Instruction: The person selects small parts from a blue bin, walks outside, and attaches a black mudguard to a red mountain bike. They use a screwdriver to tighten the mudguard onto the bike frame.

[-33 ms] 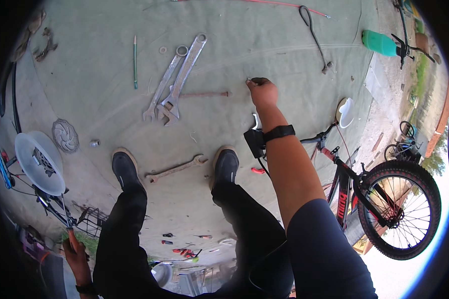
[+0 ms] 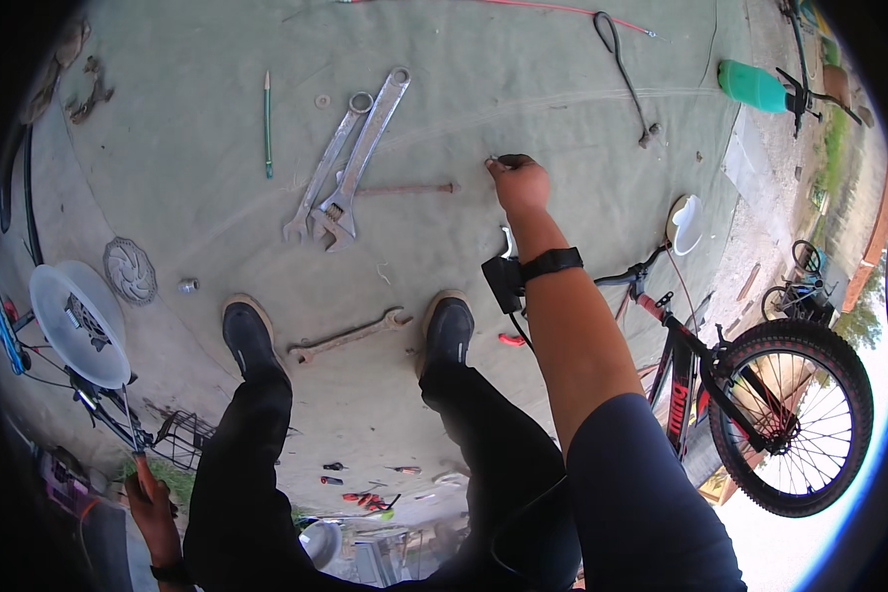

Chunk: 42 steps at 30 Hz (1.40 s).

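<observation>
My right hand [image 2: 519,184] reaches out low over the green-grey ground sheet, fingers pinched together. Something small and pale peeks from the fingertips, too small to name. Nearest to that hand is a long rusty bolt [image 2: 405,188], lying beside an adjustable wrench [image 2: 370,148] and a combination wrench [image 2: 328,163]. At the lower left, my left hand [image 2: 152,520] is closed around the orange handle of a screwdriver [image 2: 145,477]. The screwdriver's thin shaft points up toward a white bowl [image 2: 44,296] with a dark metal part in it.
An open-ended wrench [image 2: 350,333] lies between my shoes. A brake disc [image 2: 130,270], a socket [image 2: 188,285], a washer [image 2: 323,101] and a green pencil [image 2: 267,128] are spread about. To the right stand a bicycle [image 2: 677,385] and a green spray bottle [image 2: 752,85].
</observation>
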Each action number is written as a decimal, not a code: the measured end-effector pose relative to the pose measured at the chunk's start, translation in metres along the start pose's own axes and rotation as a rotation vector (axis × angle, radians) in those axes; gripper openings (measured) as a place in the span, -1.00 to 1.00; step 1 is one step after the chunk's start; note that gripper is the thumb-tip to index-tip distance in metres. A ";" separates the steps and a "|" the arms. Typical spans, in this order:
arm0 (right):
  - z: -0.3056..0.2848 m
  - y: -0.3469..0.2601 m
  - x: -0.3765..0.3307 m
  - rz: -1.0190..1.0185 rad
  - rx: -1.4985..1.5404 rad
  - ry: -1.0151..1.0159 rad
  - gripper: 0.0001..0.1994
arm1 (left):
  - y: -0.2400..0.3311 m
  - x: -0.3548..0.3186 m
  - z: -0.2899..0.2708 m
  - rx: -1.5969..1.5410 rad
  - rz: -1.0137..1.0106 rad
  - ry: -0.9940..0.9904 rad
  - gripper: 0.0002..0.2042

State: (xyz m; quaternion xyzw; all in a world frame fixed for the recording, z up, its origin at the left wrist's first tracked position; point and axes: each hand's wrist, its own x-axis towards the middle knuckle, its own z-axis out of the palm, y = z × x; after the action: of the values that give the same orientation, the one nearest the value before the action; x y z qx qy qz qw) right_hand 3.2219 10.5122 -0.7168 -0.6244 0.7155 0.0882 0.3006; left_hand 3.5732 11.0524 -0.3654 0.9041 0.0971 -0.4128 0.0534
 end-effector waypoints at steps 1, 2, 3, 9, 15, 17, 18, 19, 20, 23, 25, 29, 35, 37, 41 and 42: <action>0.001 -0.002 0.001 0.013 -0.052 0.015 -0.70 | 0.002 0.001 0.001 0.006 0.004 -0.004 -0.67; 0.002 -0.004 0.003 0.027 -0.104 0.031 -0.70 | 0.006 0.002 0.001 0.012 0.010 -0.008 -0.67; 0.000 -0.007 0.004 0.035 -0.106 0.025 -0.68 | 0.009 0.003 0.001 0.013 0.016 -0.001 -0.67; -0.032 0.001 -0.023 0.164 0.678 -0.251 -0.76 | 0.031 -0.018 -0.006 -0.010 0.089 0.011 -0.68; -0.151 -0.060 -0.142 0.282 1.316 -0.551 -0.78 | 0.068 -0.085 -0.042 -0.035 0.151 -0.008 -0.68; -0.193 -0.076 -0.175 0.257 1.419 -0.591 -0.79 | 0.089 -0.111 -0.055 -0.063 0.159 -0.010 -0.68; -0.210 -0.084 -0.191 0.250 1.447 -0.595 -0.80 | 0.095 -0.123 -0.063 -0.081 0.172 -0.008 -0.68; -0.227 -0.091 -0.203 0.235 1.471 -0.603 -0.80 | 0.100 -0.132 -0.069 -0.100 0.188 -0.007 -0.68; -0.244 -0.098 -0.216 0.221 1.494 -0.612 -0.79 | 0.103 -0.141 -0.077 -0.083 0.201 -0.011 -0.69; -0.292 -0.118 -0.249 0.189 1.536 -0.614 -0.79 | 0.113 -0.165 -0.100 -0.172 0.255 -0.042 -0.70; -0.320 -0.129 -0.270 0.148 1.574 -0.614 -0.80 | 0.122 -0.179 -0.114 -0.198 0.282 -0.047 -0.71; -0.370 -0.145 -0.318 0.087 1.584 -0.572 -0.81 | 0.137 -0.191 -0.137 -0.254 0.322 -0.065 -0.73; -0.403 -0.144 -0.418 0.036 1.636 -0.410 -0.83 | 0.161 -0.185 -0.170 -0.219 0.519 -0.263 -0.72; -0.406 -0.139 -0.455 0.003 1.680 -0.366 -0.83 | 0.173 -0.189 -0.188 -0.119 0.572 -0.248 -0.71; -0.412 -0.124 -0.520 -0.046 1.761 -0.267 -0.83 | 0.183 -0.199 -0.215 -0.011 0.685 -0.244 -0.67; -0.415 -0.120 -0.534 -0.054 1.769 -0.240 -0.83 | 0.186 -0.204 -0.216 -0.007 0.693 -0.239 -0.67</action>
State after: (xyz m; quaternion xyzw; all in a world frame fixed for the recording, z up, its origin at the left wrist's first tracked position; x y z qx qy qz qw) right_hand 3.2233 10.7279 -0.0648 -0.1670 0.4705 -0.4385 0.7472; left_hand 3.6424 10.8826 -0.0665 0.8284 -0.2207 -0.4727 0.2040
